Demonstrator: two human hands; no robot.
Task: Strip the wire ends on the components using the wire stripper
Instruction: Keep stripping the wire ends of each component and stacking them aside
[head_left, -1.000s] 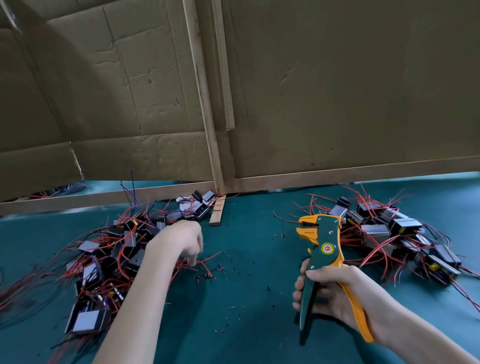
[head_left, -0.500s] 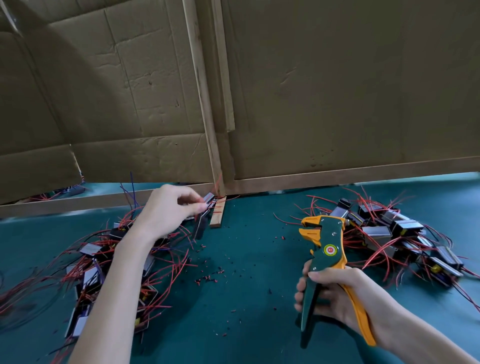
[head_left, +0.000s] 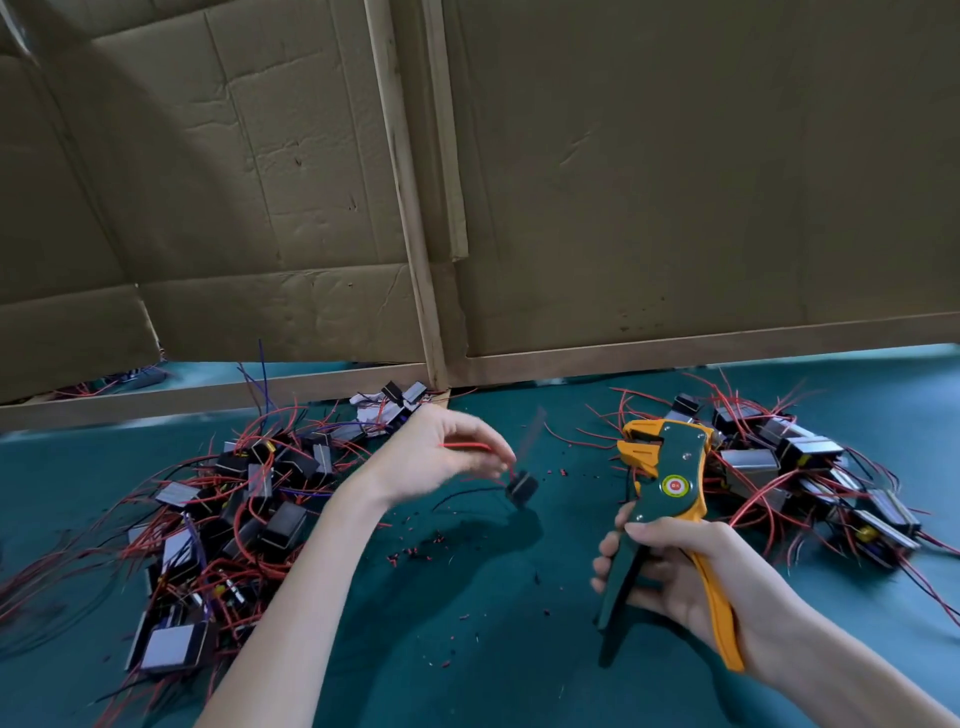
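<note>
A cardboard wall (head_left: 675, 182) framed with a wooden batten (head_left: 410, 208) closes the far side of the green table (head_left: 493, 665) at twelve o'clock. At nine o'clock lies a heap of components (head_left: 234, 519): dark blocks with pale faces, tangled in red and black leads. A second heap (head_left: 795, 467) sits at three o'clock, right behind the tool's head. Small red and black insulation scraps (head_left: 415, 551) dot the mat between the arms.

The left hand (head_left: 431, 457), near the middle, pinches a red wire (head_left: 465, 446) between thumb and fingertips. A small dark component (head_left: 521, 488) hangs from that wire at the hand's four o'clock, clear of the heaps, with its shadow on the mat beneath. It is motion-blurred, so its wire ends cannot be made out. A black lead trails from it toward eight o'clock.

The right hand (head_left: 675, 571), at five o'clock, has its fingers curled round the handles of the wire stripper (head_left: 670, 488). The stripper has a green body, an orange handle and a round red-and-yellow badge. Its head points to twelve o'clock, just right of the dangling component and apart from it.
</note>
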